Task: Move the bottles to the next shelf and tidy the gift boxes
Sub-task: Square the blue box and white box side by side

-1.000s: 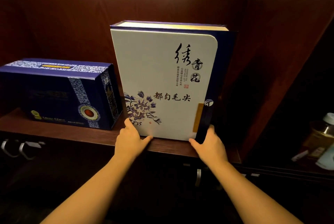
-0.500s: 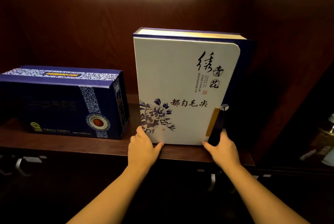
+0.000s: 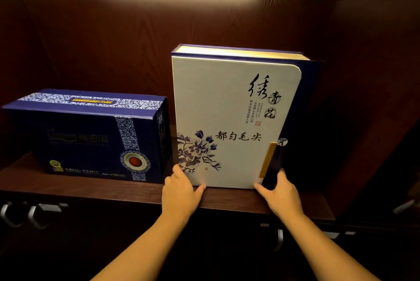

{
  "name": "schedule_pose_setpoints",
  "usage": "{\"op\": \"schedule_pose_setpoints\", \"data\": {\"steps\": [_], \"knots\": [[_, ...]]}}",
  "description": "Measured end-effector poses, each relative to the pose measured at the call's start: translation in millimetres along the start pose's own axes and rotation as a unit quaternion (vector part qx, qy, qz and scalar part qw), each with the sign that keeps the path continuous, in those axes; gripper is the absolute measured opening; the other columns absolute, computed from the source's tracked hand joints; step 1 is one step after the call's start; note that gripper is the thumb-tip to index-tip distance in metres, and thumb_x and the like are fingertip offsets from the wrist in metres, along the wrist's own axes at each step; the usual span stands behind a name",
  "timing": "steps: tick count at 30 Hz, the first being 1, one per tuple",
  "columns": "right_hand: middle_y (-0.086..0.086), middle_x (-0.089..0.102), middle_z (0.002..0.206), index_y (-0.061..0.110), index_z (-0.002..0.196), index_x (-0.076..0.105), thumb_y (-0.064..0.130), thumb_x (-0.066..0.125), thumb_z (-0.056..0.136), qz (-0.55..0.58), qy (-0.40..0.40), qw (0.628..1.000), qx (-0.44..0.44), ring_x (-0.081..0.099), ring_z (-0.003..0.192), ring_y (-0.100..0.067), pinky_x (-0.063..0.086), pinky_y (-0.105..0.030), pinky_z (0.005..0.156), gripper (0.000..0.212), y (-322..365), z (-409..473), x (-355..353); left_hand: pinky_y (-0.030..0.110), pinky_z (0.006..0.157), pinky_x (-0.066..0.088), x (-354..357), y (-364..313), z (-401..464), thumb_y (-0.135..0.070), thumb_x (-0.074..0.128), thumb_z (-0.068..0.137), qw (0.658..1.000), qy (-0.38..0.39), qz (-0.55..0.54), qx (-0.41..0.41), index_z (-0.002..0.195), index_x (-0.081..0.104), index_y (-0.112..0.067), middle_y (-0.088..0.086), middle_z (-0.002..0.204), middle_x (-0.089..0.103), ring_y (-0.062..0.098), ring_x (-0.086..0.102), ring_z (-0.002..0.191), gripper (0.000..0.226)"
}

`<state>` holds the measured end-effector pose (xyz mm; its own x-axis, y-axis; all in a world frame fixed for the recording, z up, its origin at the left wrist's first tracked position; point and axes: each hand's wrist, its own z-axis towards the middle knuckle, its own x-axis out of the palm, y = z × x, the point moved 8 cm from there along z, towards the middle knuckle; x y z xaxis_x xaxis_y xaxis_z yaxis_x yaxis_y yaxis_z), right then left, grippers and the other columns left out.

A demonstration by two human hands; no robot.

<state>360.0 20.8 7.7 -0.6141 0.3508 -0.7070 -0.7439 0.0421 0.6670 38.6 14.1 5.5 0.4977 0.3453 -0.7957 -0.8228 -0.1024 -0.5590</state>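
Observation:
A tall white gift box (image 3: 229, 108) with blue flowers and black calligraphy stands upright on the dark wooden shelf (image 3: 136, 192). My left hand (image 3: 179, 192) grips its lower left corner and my right hand (image 3: 279, 194) grips its lower right corner by the dark blue spine. A dark blue gift box (image 3: 91, 135) with a patterned band lies on its side just left of the white box, a narrow gap between them. No bottles are in view.
The dark wood back panel and a right side wall (image 3: 363, 99) close in the shelf. Metal handles (image 3: 34, 215) sit on the cabinet front below the shelf, and another handle (image 3: 279, 240) shows between my forearms.
The view has shifted so both boxes sit further right and lower in frame. The gap between the white box and the blue box looks narrower. My hands keep their hold on the bottom corners.

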Motion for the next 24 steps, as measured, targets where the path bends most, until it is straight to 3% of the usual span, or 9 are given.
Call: {"op": "schedule_pose_setpoints", "data": {"steps": [8, 12, 16, 19, 20, 22, 24], "knots": [[0.007, 0.057, 0.092, 0.023, 0.116, 0.045, 0.047, 0.079, 0.078, 0.003, 0.007, 1.0, 0.011, 0.054, 0.079, -0.018, 0.046, -0.031, 0.064, 0.056, 13, -3, 10, 0.043, 0.085, 0.052, -9, 14, 9, -0.055, 0.077, 0.077, 0.999, 0.028, -0.004, -0.024, 0.125, 0.032, -0.01, 0.012, 0.118, 0.06, 0.031, 0.051, 0.111, 0.08], [0.008, 0.053, 0.09, 0.024, 0.113, 0.043, 0.048, 0.078, 0.079, -0.001, 0.011, 1.0, 0.014, 0.051, 0.078, -0.016, 0.042, -0.029, 0.061, 0.055, 19, -4, 13, 0.036, 0.072, 0.044, -33, 14, 15, -0.058, 0.073, 0.078, 0.996, 0.07, 0.046, -0.01, 0.11, 0.039, -0.017, 0.008, 0.113, 0.06, 0.031, 0.057, 0.106, 0.063], [0.014, 0.051, 0.083, 0.028, 0.105, 0.04, 0.049, 0.079, 0.078, -0.003, 0.019, 1.0, 0.015, 0.054, 0.075, -0.018, 0.042, -0.029, 0.057, 0.052, 24, -5, 18, 0.034, 0.068, 0.052, -99, 2, 22, -0.062, 0.067, 0.081, 0.993, 0.054, 0.084, 0.059, 0.096, 0.053, -0.025, -0.006, 0.086, 0.066, 0.018, 0.065, 0.082, 0.043], [0.017, 0.052, 0.082, 0.031, 0.102, 0.041, 0.05, 0.079, 0.076, -0.002, 0.019, 1.0, 0.013, 0.055, 0.073, -0.016, 0.041, -0.028, 0.053, 0.05, 29, -5, 22, 0.027, 0.056, 0.047, -180, -20, 39, -0.056, 0.07, 0.079, 0.977, -0.021, 0.089, 0.195, 0.076, 0.052, -0.031, -0.013, 0.065, 0.058, 0.003, 0.055, 0.064, 0.031], [0.016, 0.054, 0.083, 0.031, 0.102, 0.041, 0.05, 0.08, 0.076, -0.001, 0.019, 1.0, 0.013, 0.055, 0.073, -0.016, 0.041, -0.028, 0.053, 0.05, 30, -5, 23, 0.026, 0.054, 0.042, -207, -29, 46, -0.057, 0.07, 0.077, 0.96, -0.054, 0.103, 0.256, 0.078, 0.05, -0.032, -0.015, 0.066, 0.054, 0.001, 0.05, 0.065, 0.032], [0.01, 0.056, 0.086, 0.031, 0.104, 0.04, 0.051, 0.08, 0.076, -0.008, 0.015, 1.0, 0.018, 0.054, 0.075, -0.018, 0.043, -0.03, 0.056, 0.053, 31, -5, 24, 0.03, 0.064, 0.046, -246, -41, 64, -0.064, 0.07, 0.073, 0.929, -0.096, 0.133, 0.332, 0.098, 0.054, -0.028, -0.01, 0.085, 0.056, 0.011, 0.05, 0.079, 0.046], [0.004, 0.057, 0.09, 0.029, 0.106, 0.038, 0.051, 0.08, 0.076, -0.022, 0.013, 0.999, 0.029, 0.057, 0.077, -0.023, 0.043, -0.032, 0.058, 0.056, 30, -5, 25, 0.044, 0.089, 0.05, -259, -42, 93, -0.075, 0.073, 0.064, 0.918, -0.073, 0.208, 0.33, 0.13, 0.05, -0.018, 0.002, 0.12, 0.057, 0.024, 0.052, 0.111, 0.09]]}}
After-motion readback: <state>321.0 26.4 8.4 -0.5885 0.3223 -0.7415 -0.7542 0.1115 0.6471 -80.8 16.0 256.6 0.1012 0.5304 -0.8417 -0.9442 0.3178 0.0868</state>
